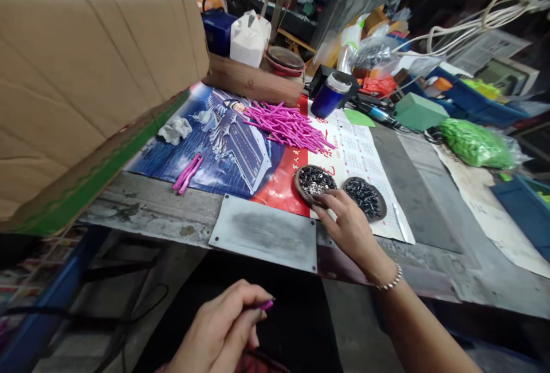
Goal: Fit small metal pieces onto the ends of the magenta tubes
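My left hand (227, 324), low in the view above my lap, is closed round a pink stick (267, 305) whose tip shows at the fingertips. Over the near rim of a round dish of small shiny metal parts (315, 181) is my right hand (344, 221), its fingertips bent down at the parts; whether they pinch one is too small to tell. Just right of it lies a second dish of dark small parts (363, 196). A heap of pink sticks (286, 125) lies on the poster behind, and a few more pink sticks (188, 173) lie to the left.
A grey metal plate (264, 232) sits at the table's front edge. The large cardboard box (98, 75) fills the left. Behind stand a wooden block (253, 79) and a blue cup (330, 95). At the right are a green bag (476, 142) and blue bins (522, 209).
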The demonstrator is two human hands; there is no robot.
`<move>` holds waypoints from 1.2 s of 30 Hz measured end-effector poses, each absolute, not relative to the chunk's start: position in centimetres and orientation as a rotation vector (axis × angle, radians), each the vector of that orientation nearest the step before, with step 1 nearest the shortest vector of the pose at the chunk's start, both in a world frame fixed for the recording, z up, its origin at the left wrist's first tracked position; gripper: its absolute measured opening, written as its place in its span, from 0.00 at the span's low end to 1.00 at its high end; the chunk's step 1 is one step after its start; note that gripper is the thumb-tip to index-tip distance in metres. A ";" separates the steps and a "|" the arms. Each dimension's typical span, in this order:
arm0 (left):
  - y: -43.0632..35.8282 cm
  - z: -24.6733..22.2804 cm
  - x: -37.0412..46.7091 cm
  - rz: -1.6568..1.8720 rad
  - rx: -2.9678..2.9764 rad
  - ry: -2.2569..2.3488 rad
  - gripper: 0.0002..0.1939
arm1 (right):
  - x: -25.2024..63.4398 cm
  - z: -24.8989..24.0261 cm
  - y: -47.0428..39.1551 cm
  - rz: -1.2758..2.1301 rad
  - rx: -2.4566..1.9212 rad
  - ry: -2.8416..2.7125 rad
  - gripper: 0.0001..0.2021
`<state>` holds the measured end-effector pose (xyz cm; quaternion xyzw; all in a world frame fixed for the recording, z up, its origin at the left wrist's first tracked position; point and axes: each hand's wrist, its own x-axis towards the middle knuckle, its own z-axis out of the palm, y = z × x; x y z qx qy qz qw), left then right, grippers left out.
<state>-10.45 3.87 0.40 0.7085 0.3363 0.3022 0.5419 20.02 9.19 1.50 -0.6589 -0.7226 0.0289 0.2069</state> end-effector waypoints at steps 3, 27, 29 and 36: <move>4.0 0.1 -10.5 0.710 1.633 0.805 0.11 | 19.9 1.4 10.3 0.086 -1.855 -2.074 0.12; 3.9 0.2 -7.7 0.686 0.909 0.898 0.18 | 10.7 4.1 2.5 0.667 -1.391 -1.608 0.05; 3.7 0.4 -7.3 0.715 0.838 0.890 0.18 | 9.6 3.2 1.9 0.654 -1.361 -1.556 0.05; 3.1 1.3 -6.8 0.763 0.634 0.933 0.15 | 8.7 0.7 0.3 0.193 -1.366 -1.757 0.09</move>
